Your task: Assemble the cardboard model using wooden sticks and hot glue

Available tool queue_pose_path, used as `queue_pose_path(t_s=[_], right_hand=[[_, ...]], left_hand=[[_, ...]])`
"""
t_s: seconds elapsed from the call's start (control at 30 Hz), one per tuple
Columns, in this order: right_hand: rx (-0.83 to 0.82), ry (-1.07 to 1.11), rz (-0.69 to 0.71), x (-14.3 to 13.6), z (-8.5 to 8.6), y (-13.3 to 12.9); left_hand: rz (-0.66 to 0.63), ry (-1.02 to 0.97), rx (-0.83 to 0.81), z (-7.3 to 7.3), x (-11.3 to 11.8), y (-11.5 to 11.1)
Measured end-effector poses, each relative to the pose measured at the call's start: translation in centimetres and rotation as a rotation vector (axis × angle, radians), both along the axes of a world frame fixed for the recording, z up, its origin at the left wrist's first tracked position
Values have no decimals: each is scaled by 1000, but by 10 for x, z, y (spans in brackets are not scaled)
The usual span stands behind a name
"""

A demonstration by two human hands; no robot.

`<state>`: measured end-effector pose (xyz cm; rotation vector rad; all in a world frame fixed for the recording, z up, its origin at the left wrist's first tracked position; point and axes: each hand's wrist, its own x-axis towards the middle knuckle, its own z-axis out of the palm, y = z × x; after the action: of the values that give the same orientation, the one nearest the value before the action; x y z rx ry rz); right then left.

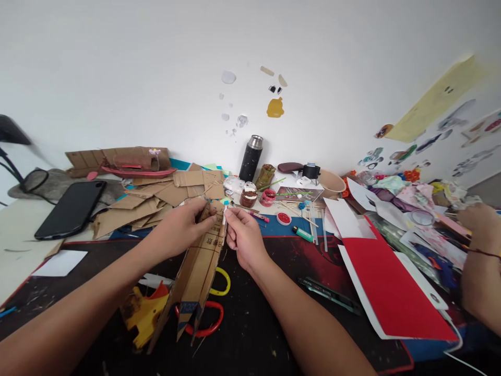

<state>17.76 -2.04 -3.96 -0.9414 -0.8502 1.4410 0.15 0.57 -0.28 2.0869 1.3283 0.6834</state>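
Left hand: gripped long, folded brown cardboard piece near its top | Right hand: pinched small white piece at cardboard's edge | Cardboard: slanted over red plastic scissor handle

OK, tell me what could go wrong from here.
The cardboard piece might bend if the left hand squeezes too hard. Its pointed lower ends, over the red scissor handle, could snag there. The right hand could knock the open red jar beyond it, perhaps smearing what is inside.
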Motion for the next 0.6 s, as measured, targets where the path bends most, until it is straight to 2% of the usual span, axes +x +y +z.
queue_pose_path(t_s=[0.23,0.6], right_hand=[[-3,-54,6,-2,-1,-3],[59,-67,-15,-1,1,-4]], left_hand=[[76,-50,-12,6,2,-5],[96,-70,-11,12,5,-9]])
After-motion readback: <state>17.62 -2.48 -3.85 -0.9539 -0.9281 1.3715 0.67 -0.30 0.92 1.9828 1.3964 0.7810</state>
